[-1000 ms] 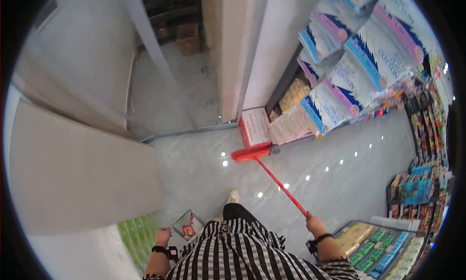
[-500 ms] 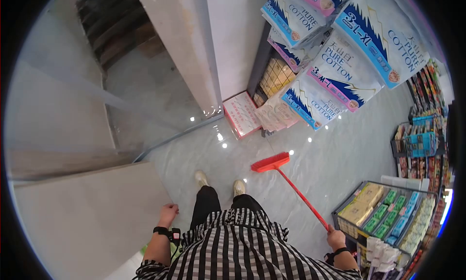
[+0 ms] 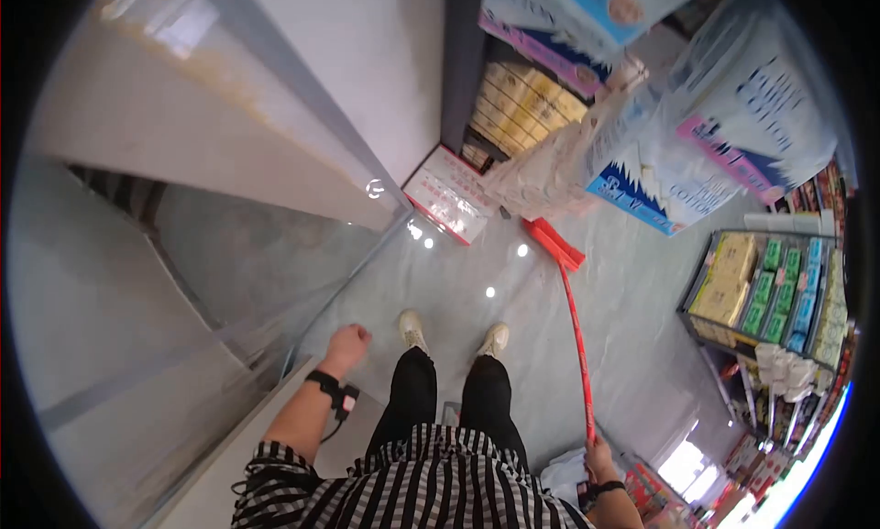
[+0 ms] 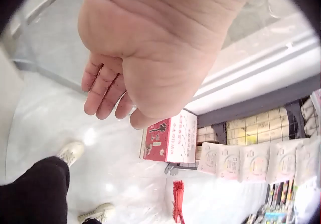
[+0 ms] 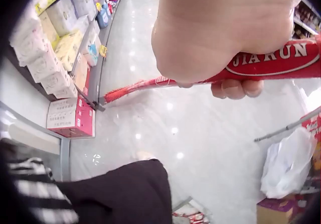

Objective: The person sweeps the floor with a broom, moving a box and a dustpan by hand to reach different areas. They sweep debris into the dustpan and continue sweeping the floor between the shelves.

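My right hand (image 3: pixel 600 460) grips the upper end of a red broom's handle (image 3: pixel 579 346), with the fingers wrapped round it in the right wrist view. The broom head (image 3: pixel 555 245) is down at the floor, bristles toward the shelf foot, just right of a red and white carton (image 3: pixel 451 194). My left hand (image 3: pixel 346 347) hangs in the air left of the legs and holds nothing. Its fingers (image 4: pixel 103 91) are loosely bent in the left wrist view, palm showing.
Pure-cotton packs (image 3: pixel 660 185) jut from the shelf over the floor. A glass partition (image 3: pixel 302 281) runs along the left. Another goods rack (image 3: pixel 770 291) stands at right. A white plastic bag (image 5: pixel 286 163) lies behind on the right, and a tray with red scraps (image 5: pixel 190 211) sits near the legs.
The person has stepped forward and the view has turned. The broom head went from the carton's front out over the floor, then to the shelf foot. The left hand has moved forward.
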{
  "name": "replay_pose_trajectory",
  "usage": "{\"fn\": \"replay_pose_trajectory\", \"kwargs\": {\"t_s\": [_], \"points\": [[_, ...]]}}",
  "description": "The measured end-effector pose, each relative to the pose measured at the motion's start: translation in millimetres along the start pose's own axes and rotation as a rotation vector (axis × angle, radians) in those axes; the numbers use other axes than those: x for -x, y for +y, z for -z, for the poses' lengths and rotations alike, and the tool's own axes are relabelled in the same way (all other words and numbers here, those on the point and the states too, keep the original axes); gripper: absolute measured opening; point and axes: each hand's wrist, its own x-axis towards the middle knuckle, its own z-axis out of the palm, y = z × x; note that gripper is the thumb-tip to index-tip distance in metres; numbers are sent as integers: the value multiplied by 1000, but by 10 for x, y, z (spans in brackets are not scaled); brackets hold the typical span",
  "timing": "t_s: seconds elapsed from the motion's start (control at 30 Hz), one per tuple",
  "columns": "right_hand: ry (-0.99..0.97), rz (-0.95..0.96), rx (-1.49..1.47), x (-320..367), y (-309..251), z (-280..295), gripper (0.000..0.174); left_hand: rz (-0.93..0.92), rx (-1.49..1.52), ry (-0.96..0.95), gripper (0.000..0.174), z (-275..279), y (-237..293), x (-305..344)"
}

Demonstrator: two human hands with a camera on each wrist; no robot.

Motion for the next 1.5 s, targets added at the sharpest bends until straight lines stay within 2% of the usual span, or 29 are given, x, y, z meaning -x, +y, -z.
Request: {"fn": "replay_pose_trajectory", "kwargs": {"t_s": [0.07, 0.1, 0.17, 0.2, 0.27, 0.3, 0.33, 0.4, 0.43, 0.5, 0.6, 0.63, 0.67, 0.73, 0.8, 0.83, 0.87, 0.9, 0.93, 0.97, 1.0, 1.03, 1.1, 1.17, 1.2, 1.27, 1.33, 1.4, 1.5], "points": [[-154, -133, -13, 202, -504, -286, 29, -68, -47, 65, 25, 99, 159, -430], [-165, -162, -22, -4, -296, -529, 29, -104, -73, 99, 24, 98, 247, -658], [-90, 66, 18, -474, 308, -1202, 29, -142, -74, 81, 25, 43, 546, -1030], [-105, 35, 15, -476, 286, -1273, 29, -210, -78, 70, 25, -79, 685, -1199], [5, 77, 6, -487, 8, -1423, 32, -326, -120, 48, 26, -371, 949, -1504], [-57, 11, -109, -776, 392, -1668, 33, -372, -158, 27, 27, -528, 1123, -1560], [-80, -14, -117, -767, 354, -1720, 33, -411, -191, 9, 30, -686, 1285, -1631], [-104, -48, -354, -748, -242, -1641, 20, -454, -245, -32, 33, -1039, 1531, -1883], [-116, -38, -313, -873, -259, -1709, 26, -490, -292, -10, 34, -1213, 1629, -2017], [-98, -53, -423, -1202, -214, -1900, 40, -523, -364, -10, 36, -1519, 1792, -2170], [-52, 90, -298, -1776, -328, -2078, 52, -467, -387, -82, 38, -1877, 1932, -2156], [-16, 136, -293, -1952, -511, -2077, 53, -438, -397, -201, 37, -2007, 1901, -2105], [-26, 128, -319, -2091, -755, -2022, 51, -407, -404, -315, 36, -2117, 1881, -2022], [-38, 124, -353, -2265, -1088, -1866, 48, -358, -390, -392, 31, -2334, 1762, -1723], [-240, -27, -603, -2314, -1250, -1727, 41, -318, -339, -494, 28, -2518, 1515, -1401], [-236, 31, -579, -2242, -1227, -1698, 38, -277, -346, -551, 28, -2566, 1436, -1252], [45, 280, -340, -2177, -1032, -1783, 37, -239, -348, -604, 28, -2587, 1389, -1122], [326, 521, -88, -2088, -774, -1886, 35, -279, -330, -601, 27, -2568, 1342, -990], [187, 248, -30, -1769, -759, -1712, 33, -319, -309, -599, 26, -2554, 1295, -866], [172, 124, 39, -1512, -657, -1599, 28, -323, -298, -593, 26, -2551, 1247, -765], [156, 106, 74, -1315, -403, -1523, 22, -329, -263, -578, 24, -2544, 1195, -693], [166, 219, 87, -1102, -163, -1436, 21, -335, -228, -561, 22, -2530, 1159, -685], [72, 245, 51, -675, 117, -1207, 20, -297, -183, -515, 21, -2445, 1126, -738], [74, 334, 137, -417, 514, -1158, 20, -211, -140, -463, 24, -2349, 1078, -864], [76, 337, 139, -352, 503, -1135, 20, -211, -137, -460, 24, -2270, 1082, -957], [19, 212, 192, -248, 455, -1124, 20, -157, -11, -196, 22, -2111, 1101, -1182], [18, 192, 210, -354, 435, -1217, 21, -237, -48, -56, 23, -1960, 1123, -1485], [9, 273, 110, -545, 302, -1343, 21, -427, -182, 93, 29, -1869, 1089, -1865], [39, 217, -19, -788, 103, -1628, 19, -596, -288, 228, 33, -1631, 1386, -2350]]}}
